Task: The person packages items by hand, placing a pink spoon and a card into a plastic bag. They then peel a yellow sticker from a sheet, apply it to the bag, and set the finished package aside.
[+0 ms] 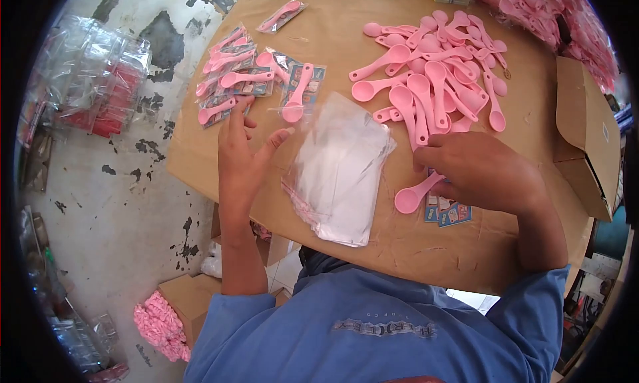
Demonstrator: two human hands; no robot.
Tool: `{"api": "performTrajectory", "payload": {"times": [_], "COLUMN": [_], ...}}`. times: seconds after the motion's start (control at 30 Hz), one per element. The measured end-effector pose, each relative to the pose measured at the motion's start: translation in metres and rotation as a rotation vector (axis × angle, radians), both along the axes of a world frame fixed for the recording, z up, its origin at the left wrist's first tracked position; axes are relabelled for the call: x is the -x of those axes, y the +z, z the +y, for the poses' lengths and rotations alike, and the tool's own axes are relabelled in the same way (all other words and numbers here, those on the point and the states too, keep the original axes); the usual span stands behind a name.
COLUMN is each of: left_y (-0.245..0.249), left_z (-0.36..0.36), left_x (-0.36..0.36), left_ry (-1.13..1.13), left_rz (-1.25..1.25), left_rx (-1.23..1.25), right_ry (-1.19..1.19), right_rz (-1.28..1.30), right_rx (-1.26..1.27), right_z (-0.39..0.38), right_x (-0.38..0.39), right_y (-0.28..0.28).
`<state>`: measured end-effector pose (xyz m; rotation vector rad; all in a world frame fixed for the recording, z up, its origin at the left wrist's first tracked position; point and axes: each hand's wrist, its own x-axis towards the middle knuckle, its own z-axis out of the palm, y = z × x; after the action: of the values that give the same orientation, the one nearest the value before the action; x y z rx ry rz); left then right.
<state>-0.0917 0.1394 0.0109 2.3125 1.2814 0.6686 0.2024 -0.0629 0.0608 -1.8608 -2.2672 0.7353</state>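
Note:
My left hand [243, 146] is open, thumb spread from the fingers. Its fingertips reach the bagged pink spoons with printed cards [246, 80] at the table's left. My right hand [482, 173] is closed round the handle end of a pink measuring spoon [411, 199], whose bowl points left. Small blue printed cards [454, 214] lie under and beside that hand. Between my hands rests a stack of clear plastic bags [343, 173]. Beyond my right hand spreads a heap of loose pink spoons [432, 70]. The right fingertips are partly hidden.
An open cardboard box [586, 136] stands at the table's right edge. Behind it is a big bag of pink spoons [552, 16]. On the floor at left lie plastic packs [100, 76], and a pink bundle [162, 326] sits by a carton [190, 300].

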Motion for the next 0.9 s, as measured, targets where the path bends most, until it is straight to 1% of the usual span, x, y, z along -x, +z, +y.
{"api": "performTrajectory", "payload": {"times": [0.03,0.1,0.17,0.2,0.23,0.3,0.4,0.43,0.5,0.57,0.6,0.63,0.7,0.8,0.83,0.87,0.9], "left_y": [-0.003,-0.012,-0.027,-0.026,-0.021,-0.007,0.001,0.007,0.022,0.031,0.032,0.03,0.027,0.04,0.038,0.038,0.038], "left_z": [0.002,0.005,0.019,0.022,0.022,0.018,0.014,0.009,-0.011,-0.031,-0.039,-0.045,-0.055,-0.074,-0.074,-0.077,-0.082], "left_x": [0.0,0.0,0.008,0.007,0.008,0.009,0.007,0.005,-0.001,-0.013,-0.02,-0.027,-0.041,-0.064,-0.066,-0.07,-0.076], "left_ry": [-0.023,-0.08,-0.074,-0.077,-0.052,0.007,-0.168,-0.217,-0.317,-0.402,-0.448,-0.506,-0.623,-0.694,-0.693,-0.664,-0.632], "left_rz": [-0.019,-0.035,-0.068,-0.082,-0.15,-0.285,-0.623,-0.643,-0.686,-0.707,-0.717,-0.681,-0.607,-0.453,-0.455,-0.53,-0.601], "left_rx": [-0.009,0.007,0.036,0.052,0.082,0.145,0.244,0.292,0.394,0.459,0.492,0.463,0.402,0.276,0.311,0.449,0.588], "right_ry": [-0.006,-0.006,-0.004,-0.006,-0.011,-0.007,-0.027,-0.042,-0.168,-0.232,-0.233,-0.235,-0.307,-0.361,-0.388,-0.416,-0.398], "right_rz": [-0.055,-0.044,-0.029,-0.02,-0.008,0.039,0.142,0.181,0.449,0.608,0.635,0.662,0.871,1.023,1.034,1.046,0.988], "right_rx": [-0.015,0.017,0.033,0.037,0.045,-0.018,-0.155,-0.203,-0.352,-0.39,-0.356,-0.323,-0.191,-0.246,-0.299,-0.351,-0.364], "right_z": [0.0,0.001,0.003,0.003,0.002,0.001,0.007,0.009,0.018,0.021,0.02,0.018,0.019,0.025,0.024,0.022,0.018], "right_x": [0.003,0.004,0.006,0.006,0.006,0.005,0.004,0.005,0.012,0.018,0.019,0.02,0.021,0.02,0.02,0.018,0.015], "right_y": [-0.003,-0.002,0.001,0.004,0.004,0.004,0.002,0.001,0.002,0.006,0.008,0.01,0.003,0.002,0.003,0.003,0.011]}}
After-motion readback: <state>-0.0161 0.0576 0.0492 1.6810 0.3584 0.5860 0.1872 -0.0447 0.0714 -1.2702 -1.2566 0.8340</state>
